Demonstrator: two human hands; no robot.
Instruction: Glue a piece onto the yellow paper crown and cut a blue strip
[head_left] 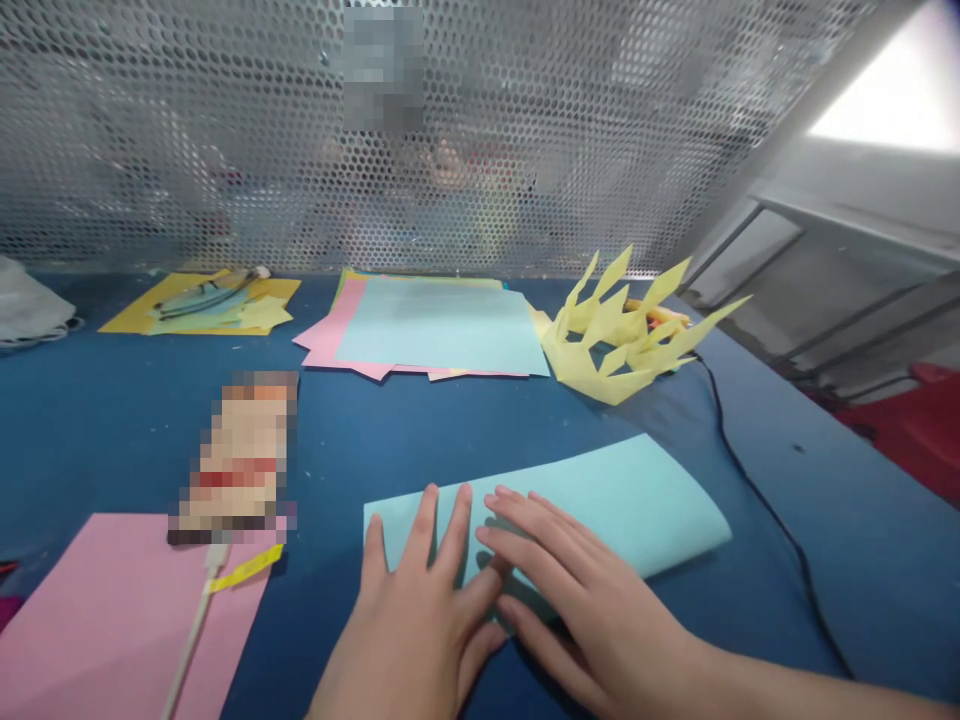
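Note:
A light blue sheet of paper [600,495], folded over lengthwise, lies in front of me with its right end bulging up a little. My left hand [427,610] rests on the left part of the paper, fingers spread and pressing down. Over its middle lies my right hand [577,590], fingers stretched out and nearly flat, the fingertips close to the left hand's fingers. Neither hand grasps the paper. The lower edge of the sheet is partly hidden under both hands.
Behind stand a yellow paper crown [607,350] and a stack of coloured paper [442,325]. At left are a blurred phone [244,455] with a white cable, pink paper [127,610] and yellow paper scraps [262,312]. A black cord [750,480] runs down the right; a perforated metal panel [225,130] rises behind.

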